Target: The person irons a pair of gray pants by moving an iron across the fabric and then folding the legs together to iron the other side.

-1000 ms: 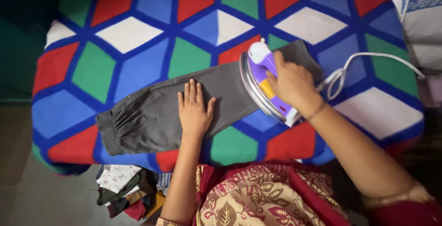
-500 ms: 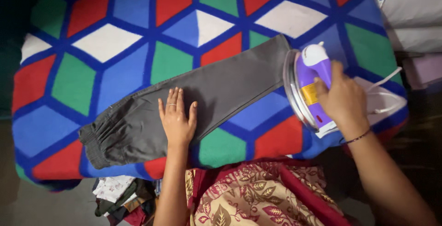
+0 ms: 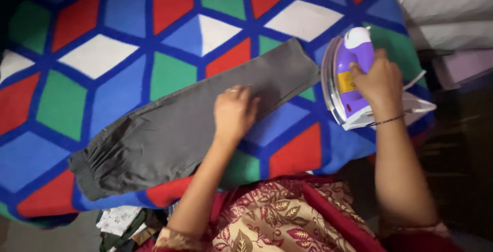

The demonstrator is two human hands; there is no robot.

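A dark grey pair of cloth trousers (image 3: pixel 185 129) lies flat and slanted across a padded surface covered with a blanket (image 3: pixel 102 52) patterned in blue, red, green and white cube shapes. The gathered elastic waistband sits at the lower left, puckered into small folds, while the straight leg end points up toward the right, near the iron. The fabric looks smooth along the leg, with one long seam line running its length.

The left hand (image 3: pixel 235 112) rests palm down on the middle of the trousers, fingers spread a little and pressing the cloth flat; its grip is wide and holds nothing.

The right hand (image 3: pixel 379 80) is wrapped round the handle of a purple and white electric iron (image 3: pixel 345 80), a firm closed grip. The iron stands on the blanket just beside the leg end, off the cloth, its metal soleplate edge facing the trousers. A thin bracelet circles the right wrist.

A small heap of folded clothes (image 3: pixel 123 224) lies below the blanket's edge.
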